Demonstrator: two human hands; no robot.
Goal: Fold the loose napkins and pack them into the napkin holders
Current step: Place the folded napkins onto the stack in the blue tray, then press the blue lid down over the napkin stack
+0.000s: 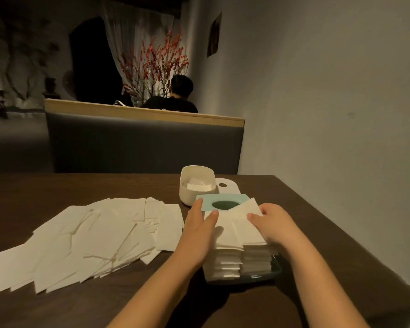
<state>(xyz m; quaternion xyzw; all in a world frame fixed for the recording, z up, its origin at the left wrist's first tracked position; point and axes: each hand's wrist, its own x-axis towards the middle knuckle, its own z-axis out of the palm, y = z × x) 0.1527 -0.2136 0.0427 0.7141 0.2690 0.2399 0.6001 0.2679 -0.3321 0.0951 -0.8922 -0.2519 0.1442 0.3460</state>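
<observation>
Both forearms reach in from the near edge of the dark table [294,209]; my left hand [197,229] lies flat, fingers straight, on the left side of the folded napkin stack [237,233], and my right hand [273,224] curls over its right side, pressing the top sheet. That stack fills the teal holder [276,272] and stands well above its rim, with the teal lid [223,203] just beyond. Loose napkins [88,240] lie spread to the left; the white holder [197,184] and white lid [226,185] sit further back.
</observation>
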